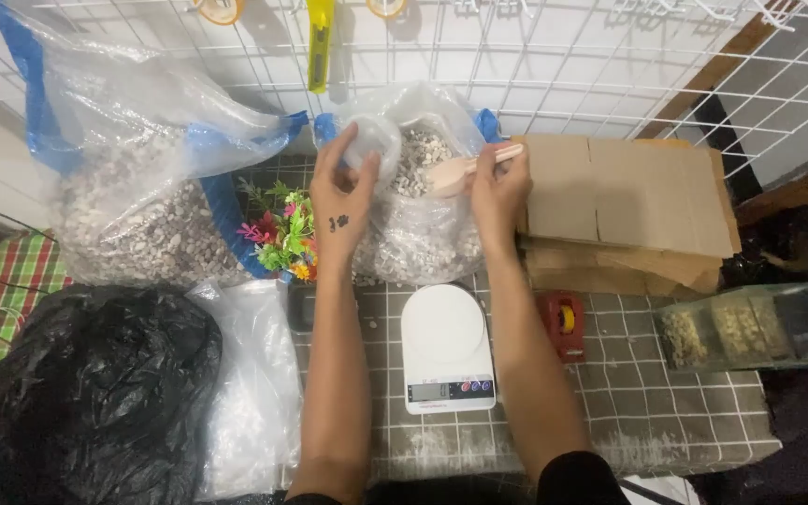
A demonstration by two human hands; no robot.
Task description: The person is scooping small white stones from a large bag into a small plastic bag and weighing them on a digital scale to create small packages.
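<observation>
My left hand (343, 192) holds a small clear plastic cup (369, 142) over the open mouth of a clear bag of pale pebbles (423, 224). My right hand (500, 187) grips the handle of a pale wooden scoop (465, 171), its bowl pointing left toward the cup above the pebbles. Both forearms reach forward over a white kitchen scale (444, 344) that sits on the tiled tabletop (628, 393) between them.
A bigger clear bag of pebbles (137, 206) stands at the left, with colourful plastic flowers (282, 229) beside it. A black bag (86, 393) and a clear bag (250, 383) lie front left. Folded cardboard (624, 210), a red tape measure (563, 321) and a clear compartment box (750, 327) sit right. A wire grid (554, 56) is behind.
</observation>
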